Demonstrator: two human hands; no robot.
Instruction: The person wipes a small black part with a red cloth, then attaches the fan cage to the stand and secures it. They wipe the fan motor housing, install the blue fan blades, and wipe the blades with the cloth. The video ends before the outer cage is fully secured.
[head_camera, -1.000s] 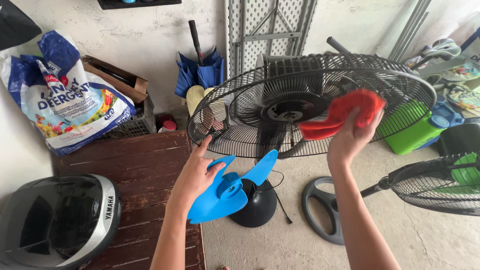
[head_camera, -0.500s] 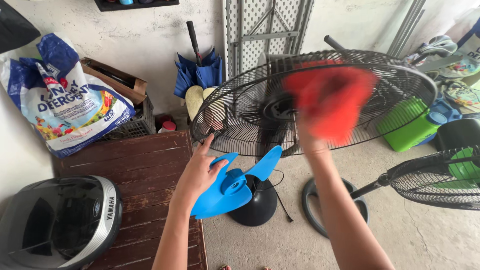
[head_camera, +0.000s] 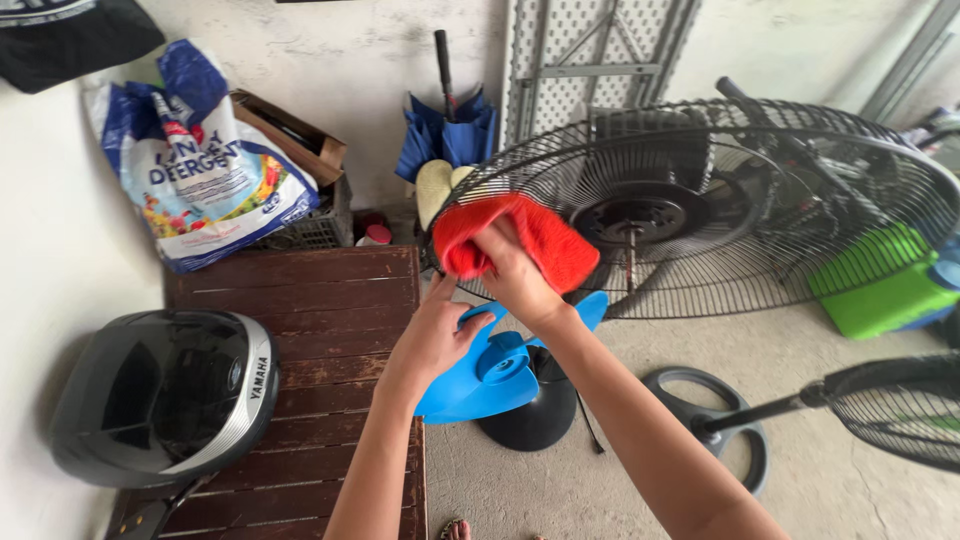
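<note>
Head camera: the right hand (head_camera: 515, 275), which a second ago held the red cloth (head_camera: 515, 240) up high against the far side of the black wire fan guard (head_camera: 760, 210), has swept across to that guard's near left rim. It now clutches the cloth there, fingers bunched around the fabric, just above the left hand (head_camera: 435, 335). The view has also shifted rightward, so the guard fills more of the frame.

The left hand has kept its hold on the blue fan blade (head_camera: 500, 365), palm and thumb pressed to one vane with the fingers spread, at the right edge of the brown slatted wooden table (head_camera: 320, 330). The blade hangs over that edge, above the black round fan base (head_camera: 530, 415) on the concrete floor. With cloth and blade now close together, the wiping appears to be moving from the guard toward the blade.

A grey motorcycle helmet (head_camera: 165, 395) rests on the table's near left corner, and a blue-and-white detergent bag (head_camera: 205, 165) leans on the wall behind its far edge. A folded blue umbrella (head_camera: 445, 125) stands against the wall, and a second fan on a stand (head_camera: 800, 410) lies at the right.
</note>
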